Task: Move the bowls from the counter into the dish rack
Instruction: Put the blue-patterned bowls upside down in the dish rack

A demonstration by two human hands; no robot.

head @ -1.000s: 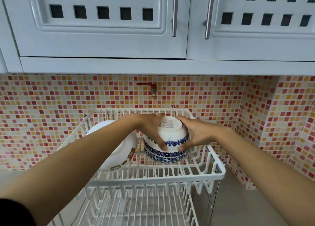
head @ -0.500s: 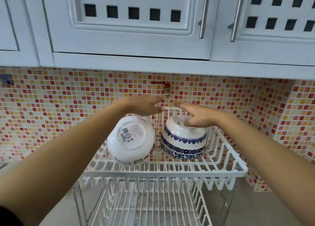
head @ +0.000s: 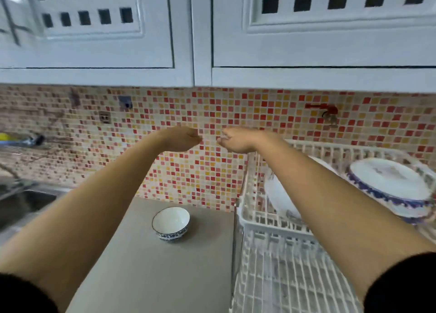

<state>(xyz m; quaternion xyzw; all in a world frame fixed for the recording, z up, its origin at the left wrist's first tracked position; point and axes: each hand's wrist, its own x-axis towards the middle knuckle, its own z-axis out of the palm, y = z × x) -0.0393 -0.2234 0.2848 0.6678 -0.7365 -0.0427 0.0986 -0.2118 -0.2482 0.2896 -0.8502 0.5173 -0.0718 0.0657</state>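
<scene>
A small white bowl with a blue patterned rim [head: 171, 223] stands upright on the grey counter [head: 153, 277]. To its right is the white two-tier dish rack [head: 264, 227]. In the rack's upper tier a blue-patterned bowl [head: 389, 187] lies upside down, and a plain white bowl [head: 280, 194] leans beside it, partly hidden by my right forearm. My left hand [head: 181, 139] and my right hand [head: 236, 139] hover side by side in front of the tiled wall, above the counter bowl, both empty with fingers loosely curled.
A steel sink [head: 21, 201] and tap lie at the far left. White wall cabinets [head: 203, 29] hang overhead. A red valve [head: 328, 112] sticks out of the mosaic wall above the rack.
Both hands have let go of the blue-patterned bowl in the rack and moved left. My view has swung left, bringing the counter bowl and sink into sight.
</scene>
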